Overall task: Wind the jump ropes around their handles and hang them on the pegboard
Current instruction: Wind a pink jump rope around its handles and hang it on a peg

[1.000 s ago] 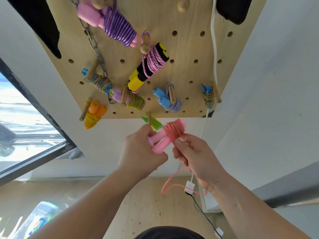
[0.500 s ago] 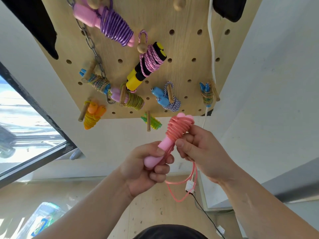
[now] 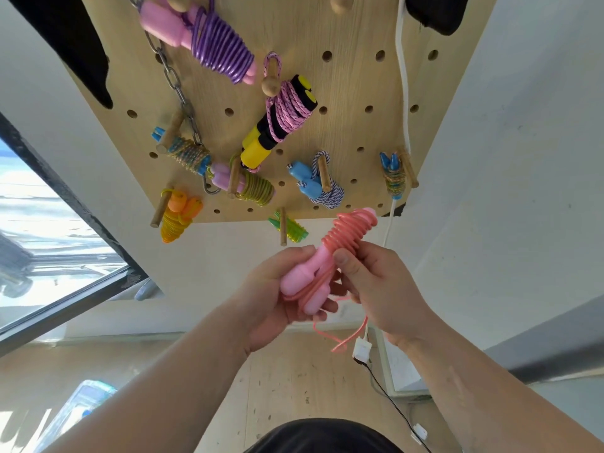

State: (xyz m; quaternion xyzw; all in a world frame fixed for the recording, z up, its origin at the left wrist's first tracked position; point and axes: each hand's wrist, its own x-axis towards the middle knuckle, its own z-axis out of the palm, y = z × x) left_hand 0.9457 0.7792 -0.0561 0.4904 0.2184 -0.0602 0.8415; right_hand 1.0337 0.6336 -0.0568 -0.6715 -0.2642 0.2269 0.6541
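Bare left hand [image 3: 271, 295], bare right hand [image 3: 376, 289]; forearms [image 3: 163, 387] uncovered; black garment [image 3: 323, 436] at bottom edge.

— What stands to the left of the left hand [image 3: 271, 289]?
— A window [image 3: 49, 240] in a dark frame, its glass bright with daylight.
— And beyond the right hand [image 3: 376, 289]?
— A plain white wall [image 3: 523, 158], evenly lit, with a grey ledge [image 3: 562, 348] lower down. Above that hand a white cable [image 3: 402, 70] comes down the wall; just beneath the hand hangs a white plug [image 3: 361, 349], and a thin black cable [image 3: 392, 403] leads on from it.
— Below both hands?
— A pale wooden floor [image 3: 294, 371]. Far down to the left, a blue-green package [image 3: 81, 407] lies on it in the sunlight.
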